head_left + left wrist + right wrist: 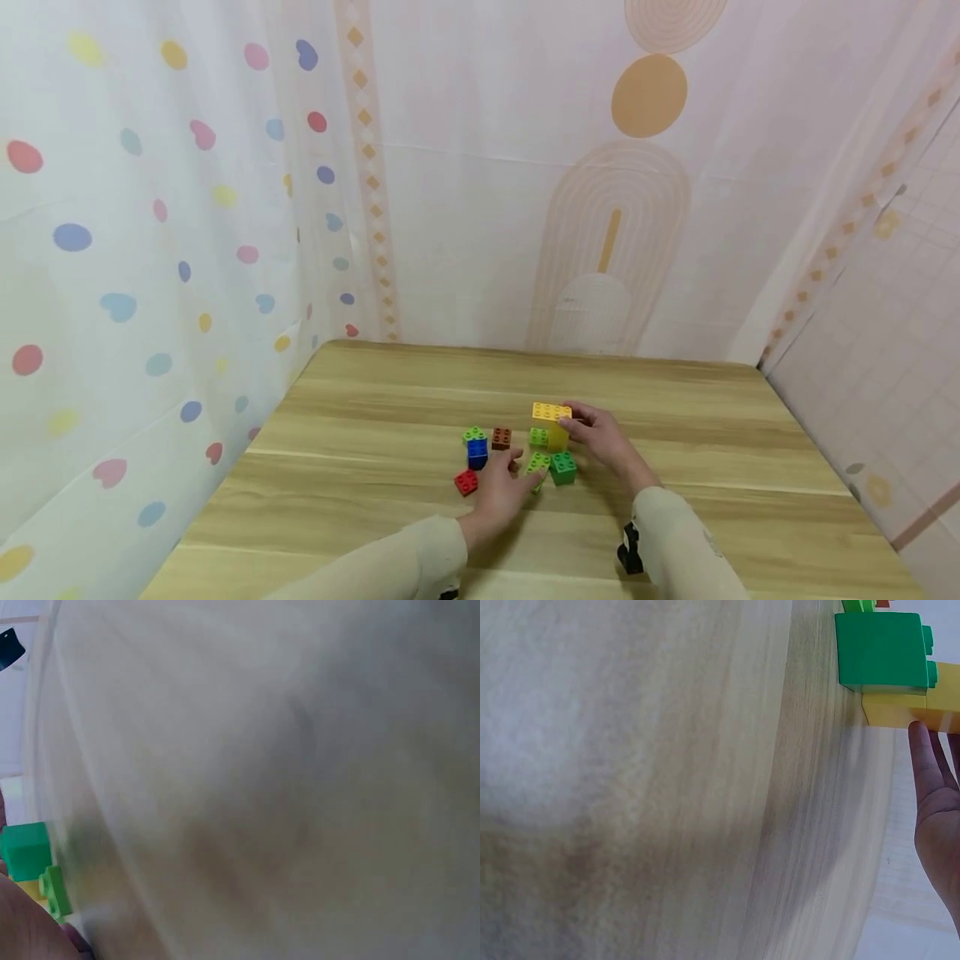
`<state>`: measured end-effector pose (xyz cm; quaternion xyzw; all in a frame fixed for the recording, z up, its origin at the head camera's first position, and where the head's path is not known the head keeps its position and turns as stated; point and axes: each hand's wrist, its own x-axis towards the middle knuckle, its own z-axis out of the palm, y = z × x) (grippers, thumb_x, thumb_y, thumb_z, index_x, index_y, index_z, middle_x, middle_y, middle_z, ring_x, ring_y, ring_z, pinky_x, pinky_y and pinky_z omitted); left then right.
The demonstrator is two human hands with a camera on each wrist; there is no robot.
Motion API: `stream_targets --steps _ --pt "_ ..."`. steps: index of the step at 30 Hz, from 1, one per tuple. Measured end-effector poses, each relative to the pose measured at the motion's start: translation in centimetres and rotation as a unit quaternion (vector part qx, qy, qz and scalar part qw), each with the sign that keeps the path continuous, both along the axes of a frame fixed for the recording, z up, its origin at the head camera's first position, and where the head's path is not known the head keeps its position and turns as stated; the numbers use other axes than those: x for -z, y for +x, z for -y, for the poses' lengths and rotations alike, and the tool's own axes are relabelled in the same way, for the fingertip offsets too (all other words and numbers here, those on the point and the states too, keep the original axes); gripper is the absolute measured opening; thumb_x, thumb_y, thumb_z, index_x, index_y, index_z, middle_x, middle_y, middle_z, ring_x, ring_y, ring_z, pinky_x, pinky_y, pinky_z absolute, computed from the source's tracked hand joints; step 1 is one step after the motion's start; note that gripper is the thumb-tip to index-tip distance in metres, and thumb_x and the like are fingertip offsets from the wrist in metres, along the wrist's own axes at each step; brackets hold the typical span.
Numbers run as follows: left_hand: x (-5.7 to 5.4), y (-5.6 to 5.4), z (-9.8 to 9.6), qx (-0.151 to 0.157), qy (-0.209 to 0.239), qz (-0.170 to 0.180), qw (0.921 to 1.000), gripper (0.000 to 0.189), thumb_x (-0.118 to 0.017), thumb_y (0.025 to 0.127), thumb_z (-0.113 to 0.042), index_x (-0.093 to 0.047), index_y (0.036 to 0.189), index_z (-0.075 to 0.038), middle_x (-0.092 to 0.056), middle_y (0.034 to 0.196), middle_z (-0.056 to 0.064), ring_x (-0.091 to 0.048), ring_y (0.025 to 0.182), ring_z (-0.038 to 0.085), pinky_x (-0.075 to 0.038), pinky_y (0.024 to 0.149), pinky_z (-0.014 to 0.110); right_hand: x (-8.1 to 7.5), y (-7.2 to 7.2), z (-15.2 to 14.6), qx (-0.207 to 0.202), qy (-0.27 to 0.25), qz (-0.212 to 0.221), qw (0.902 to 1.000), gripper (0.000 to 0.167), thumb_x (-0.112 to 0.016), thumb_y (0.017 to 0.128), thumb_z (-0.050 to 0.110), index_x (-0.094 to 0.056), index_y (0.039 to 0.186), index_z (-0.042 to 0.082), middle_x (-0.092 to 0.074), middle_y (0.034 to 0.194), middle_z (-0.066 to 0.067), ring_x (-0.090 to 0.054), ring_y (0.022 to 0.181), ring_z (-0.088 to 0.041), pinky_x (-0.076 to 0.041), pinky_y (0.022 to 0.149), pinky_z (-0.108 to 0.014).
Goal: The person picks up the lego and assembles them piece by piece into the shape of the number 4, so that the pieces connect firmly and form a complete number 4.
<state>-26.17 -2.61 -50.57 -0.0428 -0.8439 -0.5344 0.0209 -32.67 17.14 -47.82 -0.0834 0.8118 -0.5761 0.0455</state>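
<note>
Pinching the yellow stack (550,412) just behind the green brick (563,470), right hand (598,435) above the desk (390,400); left hand (501,490) loosely spread, thumb at the light-green brick (537,461), where one stray nudge could jolt everything!

The left hand (499,488) is unclenched while the right hand (600,437), farther forward, grips
</note>
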Motion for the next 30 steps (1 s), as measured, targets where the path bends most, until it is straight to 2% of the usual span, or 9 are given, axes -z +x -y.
stream_targets --steps 4,11,15,22,30 --pt "0.6 0.0 -0.3 -0.018 0.0 0.006 0.9998 0.054 -0.08 0.085 -0.023 -0.059 0.125 0.007 -0.061 0.104 0.011 -0.057 0.096 0.024 -0.05 0.084 0.046 -0.2 0.0 0.0 -0.002 -0.003 0.002 1.0 0.05 -0.061 0.1 0.023 -0.05 0.143 -0.001 -0.06 0.128 -0.015 -0.059 0.116 -0.027 -0.051 0.094 -0.041" --pt "0.8 -0.2 -0.7 -0.03 -0.019 0.004 0.9993 0.053 -0.082 0.083 -0.023 -0.061 0.121 0.007 -0.059 0.102 0.008 -0.054 0.093 0.021 -0.049 0.084 0.044 -0.4 -0.1 -0.1 -0.004 -0.001 -0.001 1.0 0.049 -0.062 0.1 0.023 -0.051 0.142 0.0 -0.06 0.127 -0.017 -0.059 0.114 -0.027 -0.051 0.094 -0.043" --pt "1.0 -0.3 -0.8 -0.032 -0.035 -0.002 0.9989 0.052 -0.084 0.08 -0.022 -0.064 0.118 0.006 -0.058 0.099 0.006 -0.051 0.09 0.019 -0.047 0.082 0.042 -0.5 -0.1 -0.1 -0.006 -0.002 0.001 1.0 0.049 -0.061 0.1 0.022 -0.051 0.142 0.0 -0.06 0.128 -0.017 -0.059 0.115 -0.027 -0.051 0.093 -0.042" --pt "1.5 -0.4 -1.1 -0.038 -0.073 -0.033 0.9961 0.05 -0.088 0.075 -0.021 -0.067 0.111 0.006 -0.058 0.096 0.004 -0.05 0.088 0.019 -0.044 0.078 0.038 -0.4 -0.2 -0.1 -0.004 0.001 0.003 1.0 0.05 -0.061 0.1 0.024 -0.05 0.143 0.0 -0.06 0.128 -0.016 -0.059 0.115 -0.026 -0.051 0.094 -0.042" --pt "1.7 -0.4 -1.0 -0.03 -0.076 -0.035 0.996 0.042 -0.085 0.076 -0.013 -0.068 0.108 0.009 -0.059 0.098 0.009 -0.052 0.091 0.022 -0.044 0.082 0.041 -0.1 -0.1 -0.2 -0.012 -0.003 0.002 0.9999 0.051 -0.062 0.1 0.026 -0.051 0.142 -0.001 -0.06 0.126 -0.018 -0.059 0.113 -0.025 -0.051 0.093 -0.042"
